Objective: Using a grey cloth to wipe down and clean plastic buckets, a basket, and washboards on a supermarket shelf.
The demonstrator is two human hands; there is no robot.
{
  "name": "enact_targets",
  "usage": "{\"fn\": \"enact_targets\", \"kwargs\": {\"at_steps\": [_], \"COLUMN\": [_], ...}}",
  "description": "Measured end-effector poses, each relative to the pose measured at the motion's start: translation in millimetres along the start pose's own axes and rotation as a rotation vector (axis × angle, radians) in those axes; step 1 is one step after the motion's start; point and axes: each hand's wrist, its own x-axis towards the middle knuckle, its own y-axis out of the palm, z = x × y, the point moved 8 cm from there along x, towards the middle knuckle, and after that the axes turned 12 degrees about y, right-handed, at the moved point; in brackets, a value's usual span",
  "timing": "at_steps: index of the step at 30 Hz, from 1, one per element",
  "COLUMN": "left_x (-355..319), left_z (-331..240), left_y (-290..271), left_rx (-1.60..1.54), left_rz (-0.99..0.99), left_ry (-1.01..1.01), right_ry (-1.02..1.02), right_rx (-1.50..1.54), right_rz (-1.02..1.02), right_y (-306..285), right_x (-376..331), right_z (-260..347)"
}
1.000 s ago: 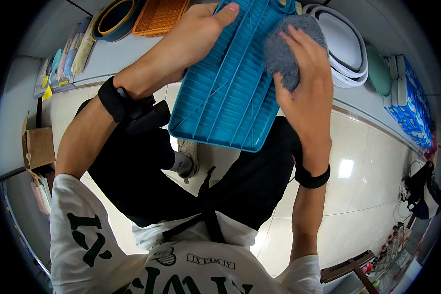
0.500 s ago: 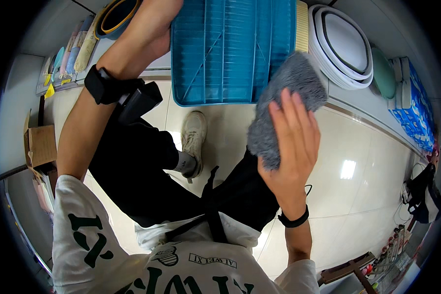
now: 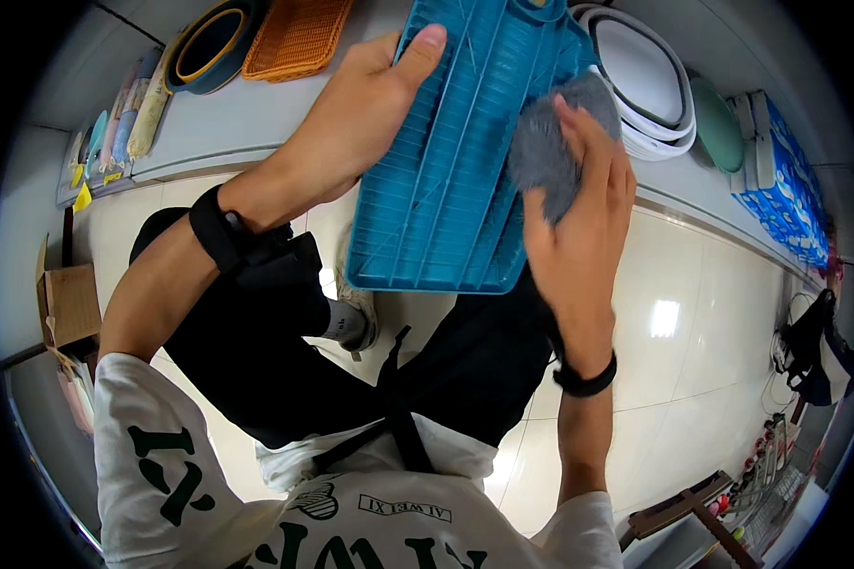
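Observation:
A blue slatted plastic tray is tilted up in front of me, its lower edge toward my legs. My left hand grips its left side, thumb lying over the ribbed face near the top. My right hand presses a grey fluffy cloth against the tray's right edge. Each wrist wears a black band, and a black device sits by the left one.
A grey counter runs behind the tray. On it lie an orange woven basket, a blue-rimmed bowl, stacked white oval basins, a green lid and blue packages. A cardboard box stands at left on the tiled floor.
The right hand with the grey cloth has come up from below the tray and back onto its right edge. The tray has tilted down toward me again, with the left thumb over its face.

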Motion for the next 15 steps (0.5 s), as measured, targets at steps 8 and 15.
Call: {"fn": "enact_targets", "kwargs": {"at_steps": [8,15], "left_x": [13,12], "left_z": [0,11], "left_y": [2,1], "left_rx": [0.074,0.131], "left_rz": [0.109,0.163], "left_ry": [-0.042,-0.15], "right_ry": [-0.12,0.025], "right_rx": [-0.11,-0.079], "right_rz": [-0.165,-0.385], "right_y": [-3,-31], "right_x": [22,23], "right_z": [0,-32]}}
